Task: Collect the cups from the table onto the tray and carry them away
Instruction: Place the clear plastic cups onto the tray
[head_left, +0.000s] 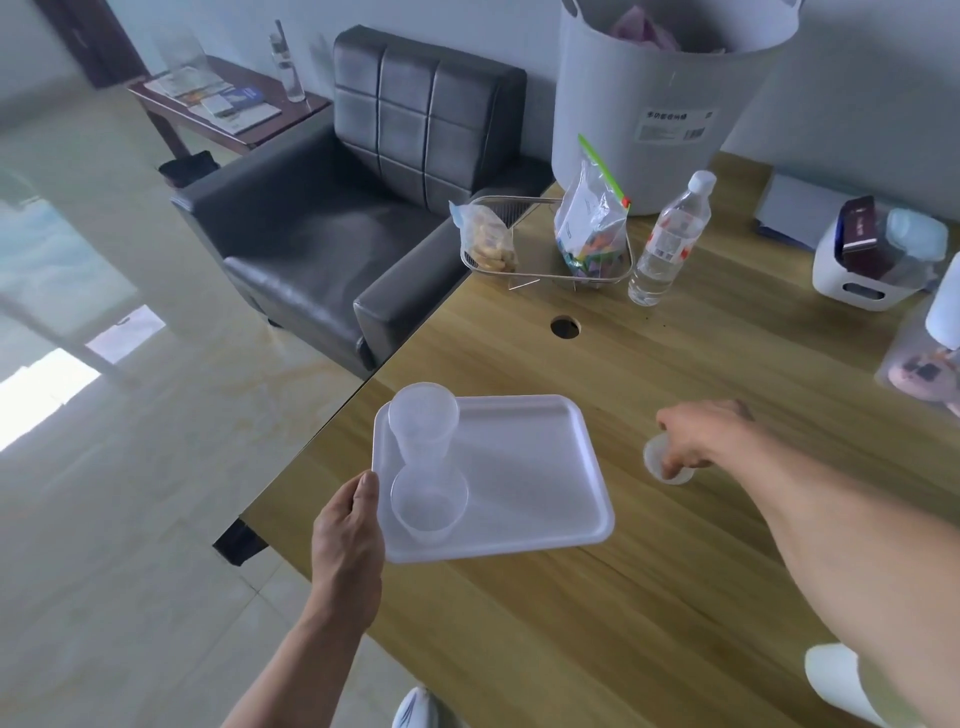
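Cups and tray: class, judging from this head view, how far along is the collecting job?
Done: two clear cups stand on the white tray. In hand: the left hand grips the tray's edge, and the right hand closes its fingers on a third cup on the table. Left: placing it and carrying the tray away.

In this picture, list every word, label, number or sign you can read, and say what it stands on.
None can be read for certain.
Grey bin: white sticker with dark characters and a barcode, too blurred to read.
Water bottle: label with red marks, too small to read.
Booklets on the side table: print too far off to read.
Tray and cups: no text.
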